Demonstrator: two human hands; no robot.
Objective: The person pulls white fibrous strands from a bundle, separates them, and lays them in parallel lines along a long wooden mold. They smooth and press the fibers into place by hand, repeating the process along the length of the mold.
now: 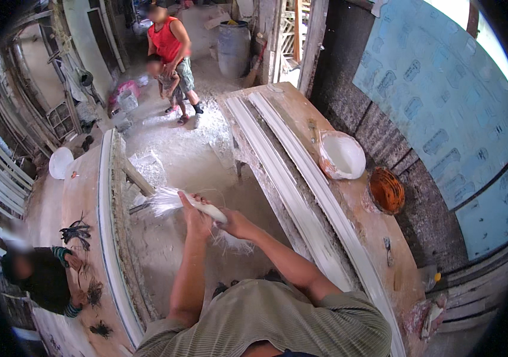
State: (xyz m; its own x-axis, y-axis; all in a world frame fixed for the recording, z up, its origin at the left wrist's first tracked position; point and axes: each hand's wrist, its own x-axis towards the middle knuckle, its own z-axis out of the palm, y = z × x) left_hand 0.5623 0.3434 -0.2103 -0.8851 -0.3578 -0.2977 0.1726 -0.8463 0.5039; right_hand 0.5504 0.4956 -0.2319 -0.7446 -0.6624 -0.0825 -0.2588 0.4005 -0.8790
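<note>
A bundle of long white fibres (211, 210) is in both my hands, held above the floor between two work benches. My left hand (195, 218) is closed round it near its loose, splayed end, which fans out to the left. My right hand (235, 224) grips the bundle's other end, with stray strands hanging below it. The part inside each palm is hidden.
On the right bench (405, 262) lie long white mouldings (301, 208), a white bucket (343, 156) and an orange-lined bucket (385, 191). At the left bench (81, 196), a seated person (39, 279) handles dark strands. Two people (170, 53) stand farther back.
</note>
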